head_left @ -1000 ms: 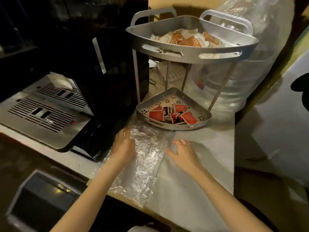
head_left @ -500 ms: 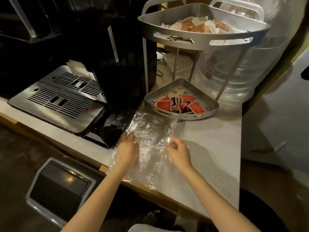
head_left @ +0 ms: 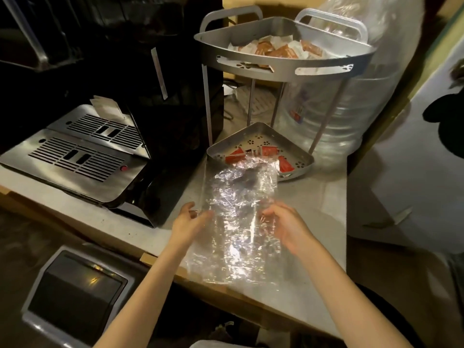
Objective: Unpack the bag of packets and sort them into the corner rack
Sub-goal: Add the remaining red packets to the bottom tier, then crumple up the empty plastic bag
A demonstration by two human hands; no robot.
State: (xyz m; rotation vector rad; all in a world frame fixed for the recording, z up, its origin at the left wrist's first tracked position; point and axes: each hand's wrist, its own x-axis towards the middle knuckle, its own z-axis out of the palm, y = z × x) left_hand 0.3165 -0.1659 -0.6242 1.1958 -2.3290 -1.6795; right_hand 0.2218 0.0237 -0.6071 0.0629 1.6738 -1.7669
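A clear, crinkled plastic bag [head_left: 236, 222] is lifted off the counter, and it looks empty. My left hand [head_left: 188, 223] grips its left edge and my right hand [head_left: 283, 224] grips its right edge. Behind it stands the two-tier metal corner rack [head_left: 283, 66]. Orange and white packets [head_left: 281, 50] fill the top shelf. Red packets [head_left: 285, 164] lie in the bottom shelf [head_left: 298, 168], partly hidden by the bag's far end.
A black coffee machine [head_left: 175, 116] with a steel drip tray [head_left: 75, 156] stands left of the rack. A large plastic-wrapped water bottle [head_left: 351, 109] sits behind the rack. A lidded bin [head_left: 75, 295] is below the counter [head_left: 313, 247] edge.
Both hands went from flat on the bag to gripping its side edges. The bag has risen off the counter, and its far end now overlaps the bottom shelf.
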